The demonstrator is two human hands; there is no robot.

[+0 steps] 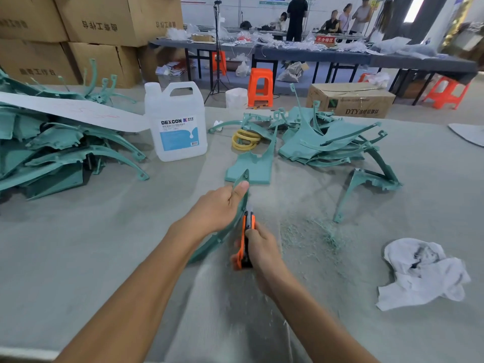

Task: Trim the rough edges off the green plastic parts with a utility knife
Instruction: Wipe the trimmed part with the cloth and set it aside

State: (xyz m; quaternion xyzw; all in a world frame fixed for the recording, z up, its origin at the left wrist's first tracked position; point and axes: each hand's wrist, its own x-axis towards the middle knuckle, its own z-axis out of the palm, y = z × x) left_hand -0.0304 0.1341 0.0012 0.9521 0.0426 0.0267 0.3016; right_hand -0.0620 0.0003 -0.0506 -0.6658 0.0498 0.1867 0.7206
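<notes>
Well left of the hands, a heap of green parts [52, 153] is piled. A curved green part [241, 179] is gripped by the left hand [217, 208], with the thumb pressed near its upper end. An orange utility knife [245, 229] is clenched in the right hand [263, 251], its blade laid against the part's edge. Green shavings [314, 237] and a white rag [421, 273] are strewn to the right of the hands.

One head-worn wide-angle view looks forward and down, close over the table [78, 258]; lines along the upper frame seem lens-bowed.
</notes>
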